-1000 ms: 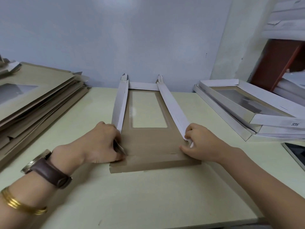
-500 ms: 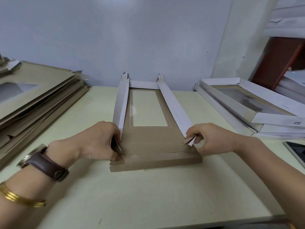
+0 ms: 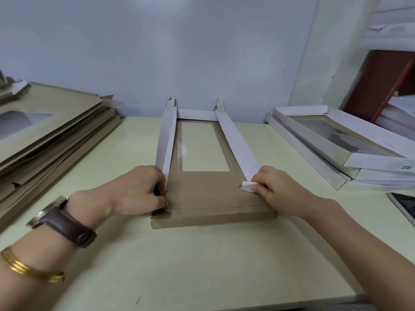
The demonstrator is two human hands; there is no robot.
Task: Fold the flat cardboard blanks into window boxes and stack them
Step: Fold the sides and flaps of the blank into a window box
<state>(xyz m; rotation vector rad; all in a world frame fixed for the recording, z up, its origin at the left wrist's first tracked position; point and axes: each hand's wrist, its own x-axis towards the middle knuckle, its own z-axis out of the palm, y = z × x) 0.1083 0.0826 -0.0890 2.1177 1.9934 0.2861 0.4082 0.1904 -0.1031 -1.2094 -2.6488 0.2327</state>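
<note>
Left hand (image 3: 134, 189), right hand (image 3: 278, 189) pinch brown cardboard blank (image 3: 208, 194) corners.

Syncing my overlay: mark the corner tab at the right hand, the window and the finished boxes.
corner tab (image 3: 247, 186), head view, white face.
window (image 3: 205, 146), head view, middle of film.
finished boxes (image 3: 379, 163), head view, top box's near wall.

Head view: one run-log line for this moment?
item: window box blank | left hand: pinches left tab | right hand: pinches right tab | side walls: raised | near flap: flat
</note>
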